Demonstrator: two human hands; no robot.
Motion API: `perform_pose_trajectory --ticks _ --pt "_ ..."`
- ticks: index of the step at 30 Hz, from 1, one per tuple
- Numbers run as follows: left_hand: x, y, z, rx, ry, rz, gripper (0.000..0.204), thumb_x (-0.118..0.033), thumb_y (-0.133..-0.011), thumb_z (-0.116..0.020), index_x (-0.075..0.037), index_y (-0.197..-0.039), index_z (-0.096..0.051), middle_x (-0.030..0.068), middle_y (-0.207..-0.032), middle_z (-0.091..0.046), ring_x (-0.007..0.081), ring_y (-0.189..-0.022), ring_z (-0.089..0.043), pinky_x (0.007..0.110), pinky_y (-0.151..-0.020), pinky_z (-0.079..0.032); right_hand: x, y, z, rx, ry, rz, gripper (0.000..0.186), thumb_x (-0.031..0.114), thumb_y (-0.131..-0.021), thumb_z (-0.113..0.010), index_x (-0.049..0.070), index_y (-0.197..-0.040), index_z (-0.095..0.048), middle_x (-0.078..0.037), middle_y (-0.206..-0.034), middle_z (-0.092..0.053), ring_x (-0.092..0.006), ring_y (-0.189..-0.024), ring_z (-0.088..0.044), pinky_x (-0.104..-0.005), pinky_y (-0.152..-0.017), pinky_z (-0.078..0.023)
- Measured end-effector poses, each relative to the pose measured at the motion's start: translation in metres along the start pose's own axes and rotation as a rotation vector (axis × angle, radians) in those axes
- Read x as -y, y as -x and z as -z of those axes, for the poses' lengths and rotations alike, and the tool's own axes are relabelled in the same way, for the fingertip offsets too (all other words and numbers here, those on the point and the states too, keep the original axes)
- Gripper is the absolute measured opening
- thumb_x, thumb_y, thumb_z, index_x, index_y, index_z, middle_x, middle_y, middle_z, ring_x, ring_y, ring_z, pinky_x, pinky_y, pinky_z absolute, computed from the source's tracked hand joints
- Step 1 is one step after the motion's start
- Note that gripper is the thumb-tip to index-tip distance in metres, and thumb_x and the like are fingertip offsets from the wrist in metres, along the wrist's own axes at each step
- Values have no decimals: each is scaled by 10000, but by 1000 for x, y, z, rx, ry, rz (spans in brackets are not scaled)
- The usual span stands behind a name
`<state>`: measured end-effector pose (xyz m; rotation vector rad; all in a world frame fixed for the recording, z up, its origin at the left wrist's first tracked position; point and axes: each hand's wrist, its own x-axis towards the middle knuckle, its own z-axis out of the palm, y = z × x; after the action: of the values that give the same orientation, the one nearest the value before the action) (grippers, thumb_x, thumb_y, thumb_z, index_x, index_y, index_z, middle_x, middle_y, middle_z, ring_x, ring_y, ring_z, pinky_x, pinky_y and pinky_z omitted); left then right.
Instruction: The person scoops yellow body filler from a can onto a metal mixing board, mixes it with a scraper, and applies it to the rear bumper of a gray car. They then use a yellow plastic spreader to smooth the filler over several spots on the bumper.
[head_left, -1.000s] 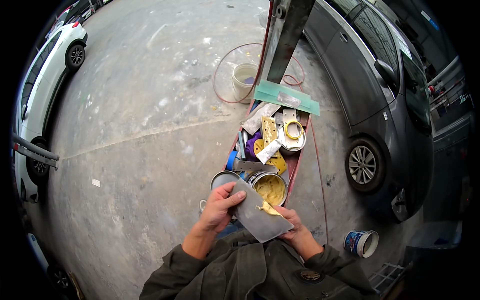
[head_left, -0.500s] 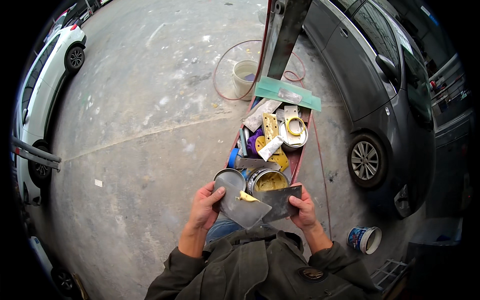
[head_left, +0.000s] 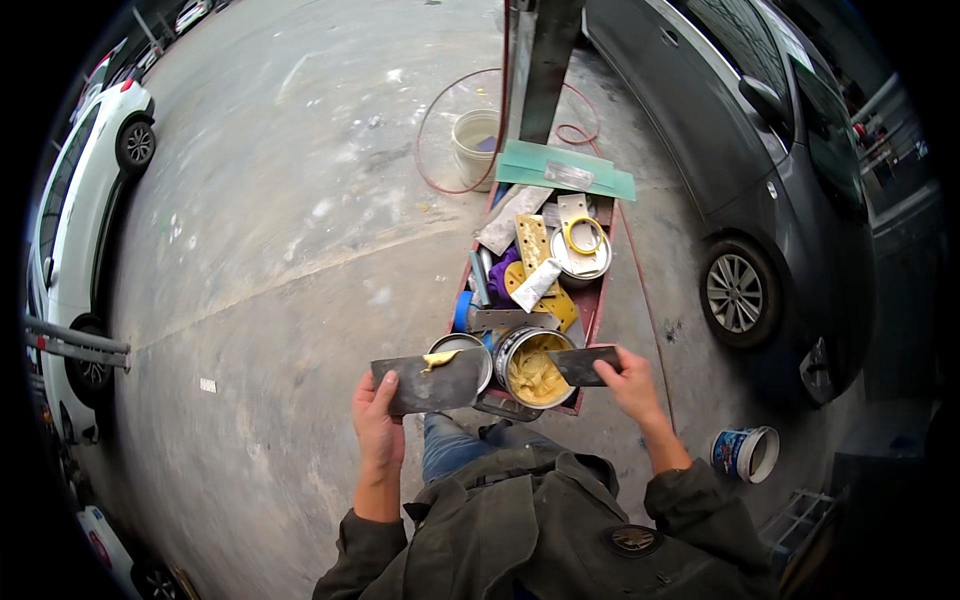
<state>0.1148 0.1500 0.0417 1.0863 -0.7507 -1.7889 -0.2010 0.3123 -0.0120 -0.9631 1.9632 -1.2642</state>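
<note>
My left hand grips a flat dark grey spreader, thumb on top, with a dab of yellow putty along its far edge. In my right hand is a second dark spreader; its left end reaches over the mouth of an open metal can, at the yellow putty inside. Whether that end touches the putty, I cannot tell. Left of the can, partly behind the left spreader, lies a round metal lid.
A red tray holds sanding blocks, a white tube, a yellow tape roll on a white tin and green sheets. Beyond are a pale bucket, a hose and a post. A dark car stands right, a white car left.
My hands have moved apart. The left spreader has shifted left and levelled out; the right one has swung from in front of the can to over its mouth, exposing more putty.
</note>
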Motion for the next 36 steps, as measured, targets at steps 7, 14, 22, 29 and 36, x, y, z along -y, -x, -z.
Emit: perform_pose_trajectory --ticks 7,14,22,29,36 --pt "-4 5 3 -7 7 19 152 -113 -916 -567 -23 -1036 -590 62 -965 -662 129 -838 -643 271 -748 -527 -9 -21 -42 116 619 14 187 176 -784 -566 39 -893 -630 -243 -756 -633 -427 -746 -621 -505 -690 -499" --pt "-6 11 9 -35 20 10 149 -112 -919 -560 -22 -1033 -594 58 -953 -663 126 -823 -644 274 -742 -531 -21 -34 -59 134 620 21 207 171 -743 -570 28 -877 -635 -244 -765 -637 -437 -744 -616 -513 -708 -498" --pt "-8 11 11 -26 29 15 131 -103 -920 -558 -23 -1018 -591 55 -950 -661 122 -826 -641 271 -749 -526 -18 -40 -68 192 565 -41 233 186 -724 -576 10 -865 -634 -241 -792 -639 -425 -776 -621 -508 -718 -495" --pt "-6 9 11 -14 39 39 138 -102 -919 -558 -12 -1019 -588 67 -961 -661 131 -834 -642 274 -762 -525 -13 -37 -70 202 508 -26 228 194 -731 -573 20 -865 -636 -224 -816 -648 -418 -789 -622 -493 -723 -499" --pt "-4 8 10 -12 45 59 152 -102 -918 -557 -4 -1030 -587 70 -962 -663 134 -842 -646 277 -766 -527 9 -31 -73 232 549 -83 236 208 -743 -561 34 -883 -636 -219 -828 -651 -408 -818 -622 -491 -734 -495"
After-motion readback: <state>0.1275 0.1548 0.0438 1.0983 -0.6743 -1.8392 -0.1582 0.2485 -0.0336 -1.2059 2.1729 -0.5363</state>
